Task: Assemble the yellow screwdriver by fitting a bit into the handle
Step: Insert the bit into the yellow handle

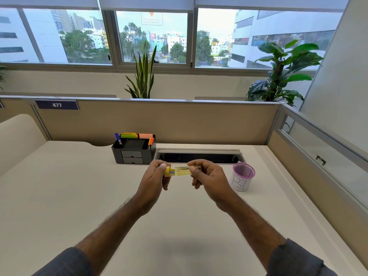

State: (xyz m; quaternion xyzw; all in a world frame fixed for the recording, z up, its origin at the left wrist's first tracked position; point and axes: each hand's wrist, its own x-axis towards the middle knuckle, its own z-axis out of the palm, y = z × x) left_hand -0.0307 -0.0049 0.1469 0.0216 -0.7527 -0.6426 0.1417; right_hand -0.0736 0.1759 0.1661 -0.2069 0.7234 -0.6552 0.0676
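A clear yellow screwdriver handle (182, 170) lies level in the air above the desk, held between both hands. My left hand (154, 182) grips its opaque yellow end cap (168, 172), where a small blue part shows. My right hand (209, 181) pinches the other end of the clear body with thumb and fingers. No separate bit can be made out; the handle's right tip is hidden by my fingers.
A purple mesh cup (242, 177) with a white paper label stands just right of my right hand. A black desk organiser (133, 151) with pens and sticky notes sits behind. A cable slot (199, 156) runs along the back of the white desk (79, 196). Partition walls enclose the rear and right.
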